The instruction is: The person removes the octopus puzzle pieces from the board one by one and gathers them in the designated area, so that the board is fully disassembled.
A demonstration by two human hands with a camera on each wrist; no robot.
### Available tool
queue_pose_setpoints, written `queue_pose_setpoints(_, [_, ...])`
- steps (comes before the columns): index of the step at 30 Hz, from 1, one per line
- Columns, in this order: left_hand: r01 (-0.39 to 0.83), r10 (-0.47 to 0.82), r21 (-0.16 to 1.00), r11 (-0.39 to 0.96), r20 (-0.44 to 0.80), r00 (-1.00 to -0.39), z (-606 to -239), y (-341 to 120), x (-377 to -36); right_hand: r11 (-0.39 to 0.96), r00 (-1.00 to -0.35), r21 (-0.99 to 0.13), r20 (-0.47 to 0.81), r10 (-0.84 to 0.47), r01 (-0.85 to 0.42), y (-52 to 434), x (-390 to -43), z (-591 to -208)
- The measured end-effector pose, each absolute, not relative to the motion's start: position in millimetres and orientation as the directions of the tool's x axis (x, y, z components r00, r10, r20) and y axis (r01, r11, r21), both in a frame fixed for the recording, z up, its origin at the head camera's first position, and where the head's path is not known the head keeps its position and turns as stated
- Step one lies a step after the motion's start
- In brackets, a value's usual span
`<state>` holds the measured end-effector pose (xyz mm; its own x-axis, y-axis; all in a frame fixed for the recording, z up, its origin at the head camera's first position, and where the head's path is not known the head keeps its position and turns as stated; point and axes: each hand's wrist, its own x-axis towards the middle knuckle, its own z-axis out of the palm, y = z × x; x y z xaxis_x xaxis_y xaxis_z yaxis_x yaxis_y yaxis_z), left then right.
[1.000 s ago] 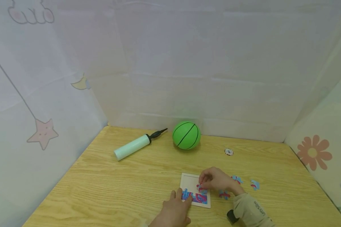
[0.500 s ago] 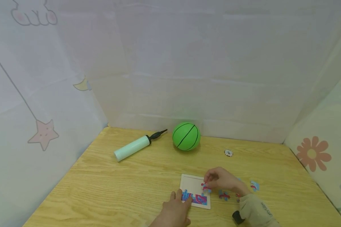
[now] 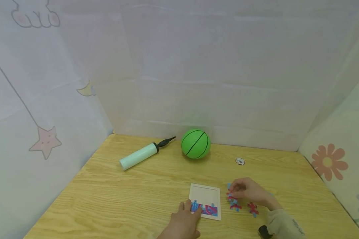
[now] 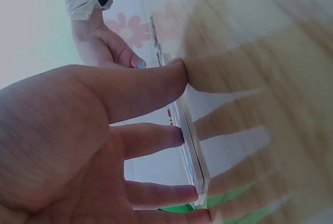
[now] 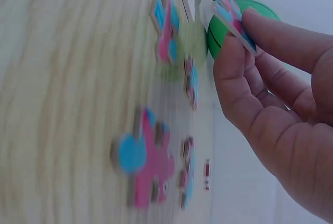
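Now right fingers (image 5: 281, 37) pinch one piece (image 5: 234, 20) — left fingers (image 4: 151, 140) spread on puzzle board (image 3: 205, 195) — four loose pieces (image 5: 153, 164).

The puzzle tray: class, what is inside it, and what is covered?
Blue, purple and pink pieces fill the near part of the puzzle tray; its far part is bare. The left hand covers some of the near left side, hiding what lies beneath its fingers.
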<state>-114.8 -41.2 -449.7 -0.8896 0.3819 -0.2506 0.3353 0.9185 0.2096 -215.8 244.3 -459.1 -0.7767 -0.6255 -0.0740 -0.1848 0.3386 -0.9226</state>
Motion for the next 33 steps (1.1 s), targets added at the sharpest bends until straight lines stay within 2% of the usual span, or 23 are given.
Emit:
queue_pose_setpoints(5, [0.319, 0.369, 0.211, 0.924, -0.272, -0.889, -449, -40, -116, 0.336, -0.781, -0.921, -0.061, -0.621, -0.196, 266, -213, -455])
queue_pose_setpoints(12, [0.331, 0.379, 0.209, 0.920, -0.267, -0.886, -452, -41, -117, 0.335, -0.810, -0.934, -0.102, -0.577, -0.121, 294, -207, -448])
queue_pose_setpoints(22, [0.323, 0.375, 0.217, 0.921, -0.271, -0.887, -452, -40, -117, 0.393, -0.835, -0.916, -0.149, -0.529, -0.085, 320, -200, -449])
queue_pose_setpoints(27, [0.328, 0.380, 0.219, 0.919, -0.262, -0.887, -452, -41, -117, 0.367, -0.825, -0.928, -0.154, -0.545, -0.070, 331, -195, -450])
queue_pose_setpoints(33, [0.330, 0.382, 0.223, 0.917, -0.260, -0.887, -452, -42, -117, 0.332, -0.783, -0.941, -0.153, -0.603, -0.072, 342, -190, -454])
